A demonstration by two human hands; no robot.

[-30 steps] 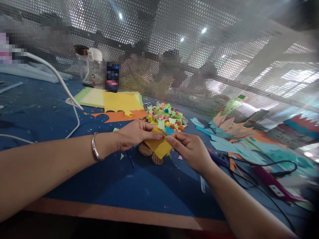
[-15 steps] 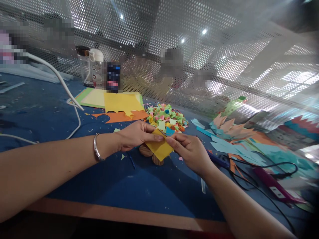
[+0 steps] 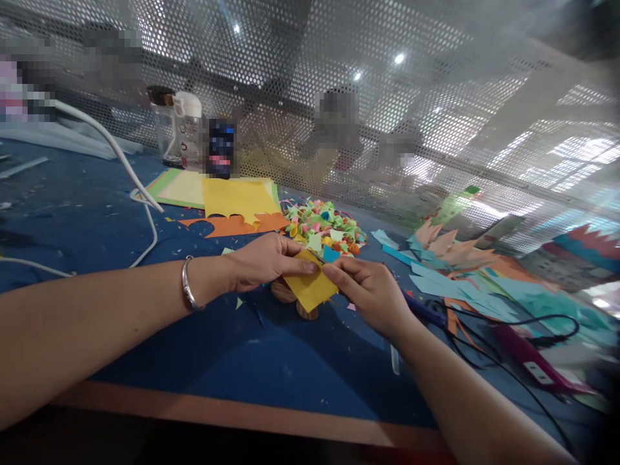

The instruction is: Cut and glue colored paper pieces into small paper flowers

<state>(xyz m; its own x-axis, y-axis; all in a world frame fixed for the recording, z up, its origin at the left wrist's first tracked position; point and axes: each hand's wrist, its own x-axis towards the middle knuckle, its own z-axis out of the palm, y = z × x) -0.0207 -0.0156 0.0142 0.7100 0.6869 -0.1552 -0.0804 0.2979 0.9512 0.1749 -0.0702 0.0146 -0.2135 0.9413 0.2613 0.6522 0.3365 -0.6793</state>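
Left hand (image 3: 264, 261): grip pinched on yellow paper (image 3: 312, 290); right hand (image 3: 365, 290): grip pinched on thin dark item (image 3: 317, 257) at paper's upper edge.

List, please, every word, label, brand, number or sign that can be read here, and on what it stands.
No text can be read.
White-lidded bottle: dark printed marks, too small to read.
Dark upright screen: pixelated, unreadable.
Held yellow paper: no writing visible.
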